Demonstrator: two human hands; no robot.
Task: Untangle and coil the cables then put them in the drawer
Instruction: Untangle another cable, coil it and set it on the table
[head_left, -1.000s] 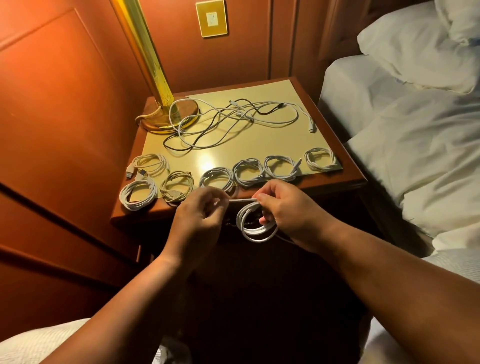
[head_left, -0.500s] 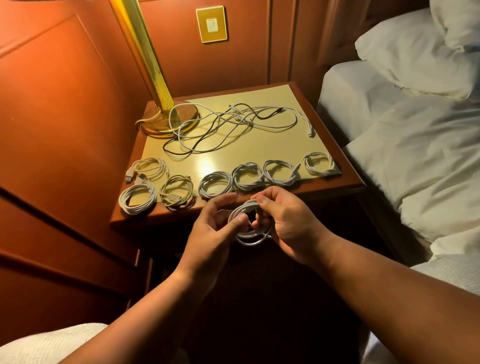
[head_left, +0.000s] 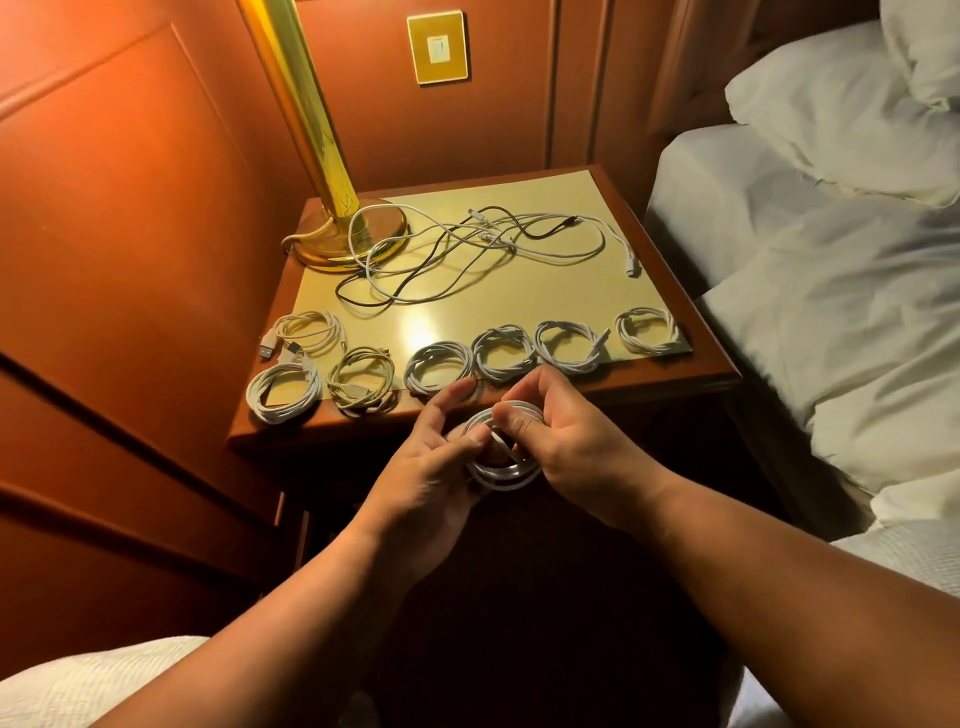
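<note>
- White cable coil (head_left: 501, 457), head view: it hangs in the air just off the table's (head_left: 691, 376) front edge, held between both hands and touching nothing else.
- Right hand (head_left: 576, 441): thumb and forefinger pinch the top of the loops, the other fingers (head_left: 519, 427) curled behind them. Left hand (head_left: 434, 467): the thumb presses the coil's left side and the fingers are spread fairly straight; whether they grip from behind I cannot tell.
- Risk: the loops look loose, so easing either pinch would probably let them spring apart or drop to the dark floor below.
- Risk: setting it down carelessly could nudge the row of finished coils (head_left: 504, 353) along the front edge, or snag the loose tangle (head_left: 467, 249) near the lamp base (head_left: 345, 236).
- Orientation: the ring faces roughly up toward the camera, slightly oval, its longer span running from upper left to lower right; the cable ends are hidden.
- No drawer shows as open here.
</note>
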